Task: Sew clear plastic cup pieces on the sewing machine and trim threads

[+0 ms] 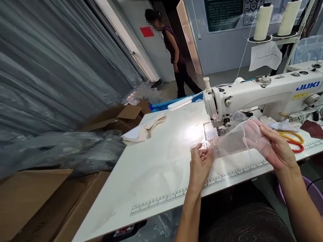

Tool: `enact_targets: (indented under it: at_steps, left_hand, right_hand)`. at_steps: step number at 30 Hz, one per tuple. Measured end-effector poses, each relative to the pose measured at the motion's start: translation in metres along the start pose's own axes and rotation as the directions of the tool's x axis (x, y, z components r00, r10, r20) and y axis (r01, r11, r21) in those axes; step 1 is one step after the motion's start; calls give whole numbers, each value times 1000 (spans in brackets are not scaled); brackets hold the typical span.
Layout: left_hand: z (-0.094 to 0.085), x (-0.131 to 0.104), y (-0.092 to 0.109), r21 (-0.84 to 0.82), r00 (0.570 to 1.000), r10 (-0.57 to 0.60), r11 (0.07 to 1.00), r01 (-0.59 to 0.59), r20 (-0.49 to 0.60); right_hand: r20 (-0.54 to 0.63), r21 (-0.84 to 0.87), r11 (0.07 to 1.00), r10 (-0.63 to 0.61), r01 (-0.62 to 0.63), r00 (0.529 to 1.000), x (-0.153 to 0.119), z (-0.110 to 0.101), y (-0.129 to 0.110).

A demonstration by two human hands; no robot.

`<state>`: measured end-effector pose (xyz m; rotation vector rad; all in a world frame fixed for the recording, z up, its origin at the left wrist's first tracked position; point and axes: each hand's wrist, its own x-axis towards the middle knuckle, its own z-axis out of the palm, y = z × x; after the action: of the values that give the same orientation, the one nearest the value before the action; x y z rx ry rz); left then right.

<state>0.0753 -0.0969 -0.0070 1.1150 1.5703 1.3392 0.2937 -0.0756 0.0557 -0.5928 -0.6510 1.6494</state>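
A piece of sheer white fabric stretches between my two hands, just in front of the needle area of a white sewing machine. My left hand pinches its left end close to the lit needle plate. At the right, my right hand is closed on the other end, its fingers partly showing through the thin cloth. Right beside that hand lie scissors with yellow and red handles, their blades hidden. More sheer material is bunched behind the fabric, under the machine arm.
A ruler strip runs along the front edge of the white table. Folded cream cloth lies at its left edge. Cardboard boxes stand left. Thread cones rise behind the machine. A person walks near the doorway.
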Motion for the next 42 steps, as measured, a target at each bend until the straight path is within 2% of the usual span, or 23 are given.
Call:
enact_targets:
  at_steps: [3, 6, 10, 14, 17, 19, 21, 23, 26, 28, 29, 31, 33, 35, 37, 39, 42]
  left_hand:
    - [-4, -2, -4, -46, 998, -36, 998, 38, 49]
    - [-5, -3, -6, -50, 998, -44, 998, 47, 53]
    - [-5, -2, -7, -43, 995, -64, 997, 67, 73]
    - [-7, -3, -3, -54, 993, -79, 995, 84, 84]
    - [-7, -7, 2, -104, 991, -106, 988, 114, 77]
    - [-5, -10, 5, -172, 988, -130, 975, 143, 83]
    - [-4, -13, 8, -251, 986, -141, 955, 160, 90]
    - [-3, -14, 10, -321, 983, -159, 930, 181, 93]
    - [-3, -15, 13, -370, 967, -223, 894, 252, 121]
    - [-4, -14, 15, -393, 960, -252, 876, 281, 126]
    - [-4, -14, 15, -400, 958, -259, 871, 286, 121]
    - [-5, -14, 16, -398, 959, -260, 872, 284, 114]
    - [-6, -14, 16, -379, 963, -247, 885, 270, 111]
    - [-11, -14, 18, -359, 973, -212, 905, 230, 88]
    - [-19, -14, 20, -337, 985, -169, 926, 168, 26]
    - [-33, -14, 22, -295, 990, -114, 952, 87, -77]
    - [-64, -9, 25, -111, 966, 41, 991, -71, -255]
  right_hand:
    - [1, 40, 999, -17, 17, 1000, 10, -6, 6]
    - [-25, 83, 996, 47, -45, 999, 17, -22, 10]
    - [-94, 159, 982, 113, -97, 989, 21, -38, 16]
    - [-188, 170, 982, 112, -80, 976, 20, -45, 13]
    - [-286, 75, 997, -1, 23, 958, 16, -41, 4]
    - [-313, -73, 980, -200, 186, 929, 11, -32, 2]
    - [-255, -272, 904, -399, 331, 881, 6, -20, 10]
    - [-103, -468, 798, -475, 378, 874, 0, -5, 28]
    - [179, -689, 610, -380, 391, 908, -9, 12, 65]
    - [284, -745, 514, -332, 425, 899, -13, 18, 84]
    - [297, -752, 501, -323, 428, 899, -14, 19, 89]
    - [247, -741, 550, -309, 385, 918, -14, 17, 91]
    - [130, -678, 677, -273, 287, 953, -12, 13, 84]
    - [11, -528, 835, -177, 156, 984, -10, 9, 76]
    - [-50, -336, 941, -57, 37, 997, -8, 9, 71]
    - [-51, -187, 982, 34, -42, 998, -8, 14, 73]
    - [53, -46, 990, 135, -132, 989, -7, 29, 84]
